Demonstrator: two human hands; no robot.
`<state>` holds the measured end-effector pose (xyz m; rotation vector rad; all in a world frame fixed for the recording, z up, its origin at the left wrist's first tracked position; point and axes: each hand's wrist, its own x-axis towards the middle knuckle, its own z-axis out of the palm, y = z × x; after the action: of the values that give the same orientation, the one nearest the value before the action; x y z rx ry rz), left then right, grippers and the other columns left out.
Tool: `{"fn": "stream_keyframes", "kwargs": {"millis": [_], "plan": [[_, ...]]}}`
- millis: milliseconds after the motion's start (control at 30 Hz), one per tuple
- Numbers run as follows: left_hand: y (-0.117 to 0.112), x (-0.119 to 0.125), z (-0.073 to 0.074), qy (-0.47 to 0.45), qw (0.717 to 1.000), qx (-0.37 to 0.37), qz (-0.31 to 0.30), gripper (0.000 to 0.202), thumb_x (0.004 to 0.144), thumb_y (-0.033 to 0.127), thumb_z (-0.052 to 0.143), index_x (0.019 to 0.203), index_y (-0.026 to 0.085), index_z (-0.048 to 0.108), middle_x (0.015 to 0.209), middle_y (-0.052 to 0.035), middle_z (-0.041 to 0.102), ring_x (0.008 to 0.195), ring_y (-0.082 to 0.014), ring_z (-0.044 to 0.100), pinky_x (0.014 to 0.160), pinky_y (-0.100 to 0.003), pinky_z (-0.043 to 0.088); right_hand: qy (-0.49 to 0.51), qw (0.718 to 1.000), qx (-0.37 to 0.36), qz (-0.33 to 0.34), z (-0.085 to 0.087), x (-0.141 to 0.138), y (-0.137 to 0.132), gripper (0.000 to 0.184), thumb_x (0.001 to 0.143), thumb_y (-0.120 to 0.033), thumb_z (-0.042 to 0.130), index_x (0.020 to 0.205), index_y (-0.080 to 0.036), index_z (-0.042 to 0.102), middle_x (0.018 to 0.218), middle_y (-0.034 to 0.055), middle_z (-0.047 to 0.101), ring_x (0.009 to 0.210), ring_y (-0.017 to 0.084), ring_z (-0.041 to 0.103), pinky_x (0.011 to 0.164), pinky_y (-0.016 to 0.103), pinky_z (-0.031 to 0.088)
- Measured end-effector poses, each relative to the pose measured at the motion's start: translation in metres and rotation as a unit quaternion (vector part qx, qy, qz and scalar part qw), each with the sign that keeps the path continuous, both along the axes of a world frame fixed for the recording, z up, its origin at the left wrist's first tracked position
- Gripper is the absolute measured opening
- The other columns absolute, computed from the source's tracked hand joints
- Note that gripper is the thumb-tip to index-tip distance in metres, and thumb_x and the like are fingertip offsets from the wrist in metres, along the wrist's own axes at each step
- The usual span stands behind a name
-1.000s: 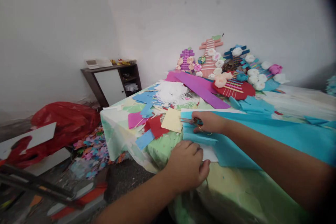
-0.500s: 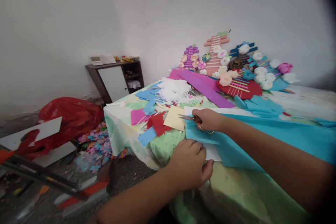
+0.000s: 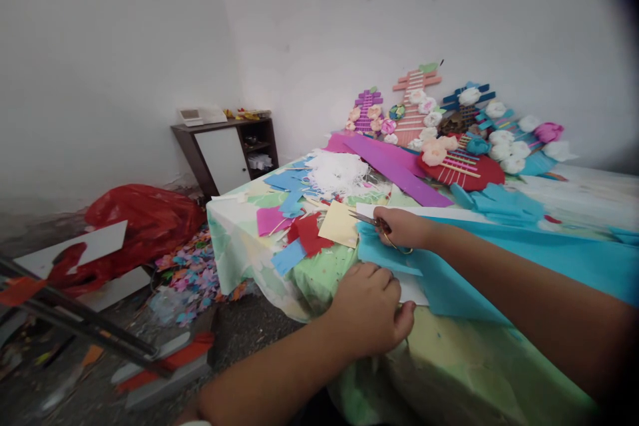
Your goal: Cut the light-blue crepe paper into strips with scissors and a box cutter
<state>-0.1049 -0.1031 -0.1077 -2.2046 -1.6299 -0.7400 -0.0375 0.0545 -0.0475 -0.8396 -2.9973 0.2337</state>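
The right hand (image 3: pixel 403 227) is wrapped around the scissors (image 3: pixel 367 218) in the middle of the frame, and their tips point left. The blue paper (image 3: pixel 452 293) spreads from the middle of the frame to the right edge, and the scissors are at its left end. The left hand (image 3: pixel 372 309) is curled up, low in the middle, close to a white sheet (image 3: pixel 413 289) that peeks out from under the blue. I can't tell if it grips anything. It looks like only a little cutting is done: there is a loose blue flap (image 3: pixel 387 256) at the left end, and most of the blue paper seems to be in one big piece. So I think a lot is left.

Now I count. Two hands, one pair of scissors, one yellow square (image 3: pixel 339 225), one fluffy white heap (image 3: pixel 337 173) and one long purple strip (image 3: pixel 399 170). At the upper right are five pretty shapes: a purple shape (image 3: pixel 368 110), a peach shape (image 3: pixel 410 123), a dark blue shape (image 3: pixel 452 100), a light blue shape (image 3: pixel 509 125) and a red shape (image 3: pixel 485 176). Their paper flowers bunch up too much to count
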Motion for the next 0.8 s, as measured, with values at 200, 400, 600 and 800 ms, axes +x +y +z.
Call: {"fn": "stream_keyframes", "kwargs": {"millis": [200, 400, 600, 800], "plan": [[-0.001, -0.001, 0.002, 0.008, 1.0, -0.004, -0.007, 0.024, 0.076, 0.036, 0.045, 0.072, 0.015, 0.058, 0.07, -0.0057, 0.054, 0.072, -0.0207, 0.049, 0.065, -0.036, 0.04, -0.015, 1.0, -0.007, 0.005, 0.004, -0.001, -0.004, 0.02, 0.06, -0.008, 0.049, 0.074, -0.019, 0.039, 0.074, 0.0029, 0.056, 0.064, 0.013, 0.048, 0.053, 0.021, 0.033], [0.0, -0.001, -0.001, 0.006, 1.0, 0.007, -0.009, 0.025, 0.075, 0.037, 0.045, 0.071, 0.015, 0.057, 0.069, -0.0061, 0.053, 0.071, -0.0207, 0.049, 0.064, -0.036, 0.039, -0.007, 1.0, -0.011, 0.006, 0.007, -0.004, -0.006, 0.018, 0.063, -0.012, 0.05, 0.075, -0.019, 0.039, 0.073, 0.0029, 0.057, 0.062, 0.013, 0.05, 0.053, 0.02, 0.034], [0.0, -0.002, -0.001, 0.005, 1.0, 0.017, -0.009, 0.025, 0.075, 0.037, 0.045, 0.07, 0.016, 0.057, 0.069, -0.0057, 0.053, 0.071, -0.0203, 0.049, 0.064, -0.035, 0.038, 0.013, 0.999, -0.002, 0.03, 0.007, -0.015, -0.01, 0.02, 0.065, -0.024, 0.056, 0.079, -0.019, 0.042, 0.079, 0.0032, 0.059, 0.068, 0.014, 0.054, 0.057, 0.02, 0.035], [0.0, -0.003, -0.004, 0.002, 1.0, 0.025, -0.015, 0.026, 0.075, 0.037, 0.043, 0.071, 0.015, 0.056, 0.069, -0.0051, 0.052, 0.072, -0.0198, 0.048, 0.065, -0.034, 0.037, 0.014, 0.999, 0.021, 0.038, 0.003, -0.019, -0.009, 0.015, 0.064, -0.017, 0.052, 0.075, -0.019, 0.042, 0.072, 0.0043, 0.058, 0.066, 0.015, 0.052, 0.054, 0.022, 0.031]]}}
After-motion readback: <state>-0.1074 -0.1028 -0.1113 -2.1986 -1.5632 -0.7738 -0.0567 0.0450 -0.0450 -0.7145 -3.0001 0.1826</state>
